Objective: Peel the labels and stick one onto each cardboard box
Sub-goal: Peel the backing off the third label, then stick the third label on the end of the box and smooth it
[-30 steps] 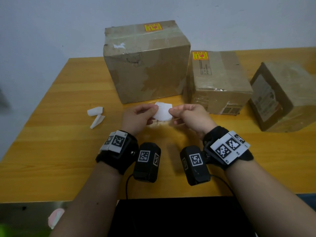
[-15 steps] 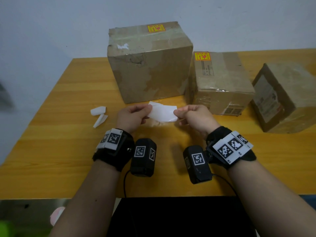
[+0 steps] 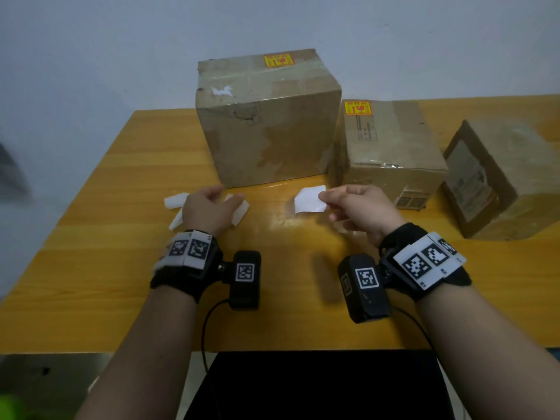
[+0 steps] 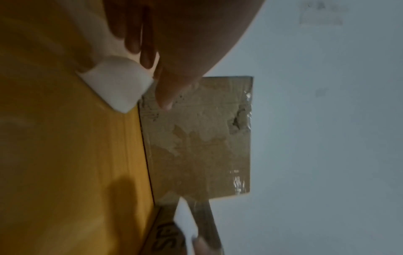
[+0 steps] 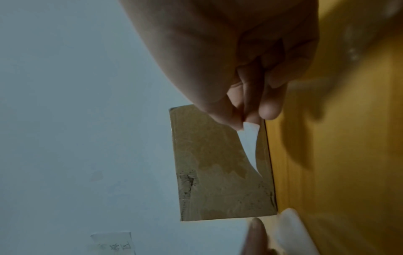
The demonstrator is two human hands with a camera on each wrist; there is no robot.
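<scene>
The right hand [image 3: 362, 207] pinches a white label [image 3: 309, 199] above bare tabletop [image 3: 288, 292], at 6 o'clock from the large cardboard box [image 3: 266, 122]. The left hand [image 3: 209, 209], which shared the label half a second ago, now holds a backing sheet [image 3: 239, 212] at 9 o'clock, fingers curled.

I cannot read any full word here. On the big cardboard box [image 3: 266, 122], beyond my left fingers [image 3: 212, 192], stands a yellow sticker [image 3: 278, 60] with red signs, too small for me. The middle box [image 3: 391, 147], beyond my right fingers [image 3: 339, 194], has the same kind of sticker [image 3: 358, 107] above a printed label [image 3: 365, 127], unreadable. My wrist bands carry black-white square codes [image 3: 421, 262].
</scene>
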